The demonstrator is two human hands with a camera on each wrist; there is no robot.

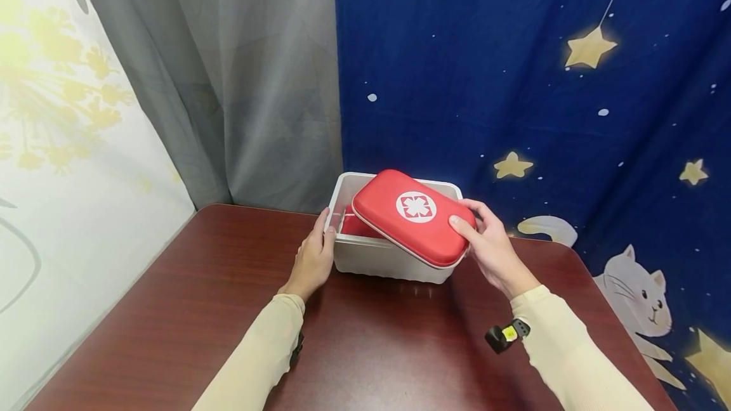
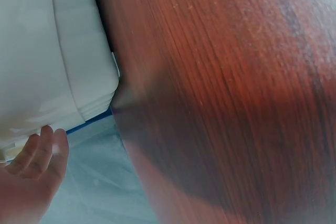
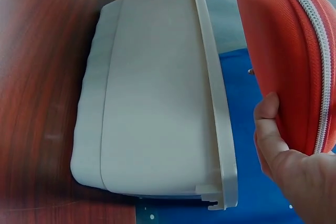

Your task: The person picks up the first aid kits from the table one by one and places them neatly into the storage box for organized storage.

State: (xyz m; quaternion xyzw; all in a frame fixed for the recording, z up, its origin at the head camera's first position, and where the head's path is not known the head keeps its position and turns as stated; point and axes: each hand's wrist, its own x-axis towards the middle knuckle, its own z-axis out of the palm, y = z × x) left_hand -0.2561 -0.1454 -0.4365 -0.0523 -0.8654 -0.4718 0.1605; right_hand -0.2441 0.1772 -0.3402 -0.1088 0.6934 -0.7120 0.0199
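Observation:
A red zippered first-aid case (image 1: pixel 394 214) with a white round emblem is tilted over the opening of a white plastic bin (image 1: pixel 388 262). My right hand (image 1: pixel 492 249) grips the case by its right end, thumb on the top face. In the right wrist view, the case (image 3: pixel 278 61) shows its silver zipper and stands apart from the bin's rim (image 3: pixel 218 98). My left hand (image 1: pixel 311 259) holds the bin at its left side, near the front corner. Inside the bin lies another red item (image 1: pixel 356 226) with a white line, mostly hidden under the case.
The bin stands near the back edge of a dark reddish wooden table (image 1: pixel 228 284). Behind the table hang a grey curtain (image 1: pixel 274 81) and a blue curtain (image 1: pixel 457 81) with stars and a cat. A pale patterned curtain (image 1: pixel 74 144) hangs along the left.

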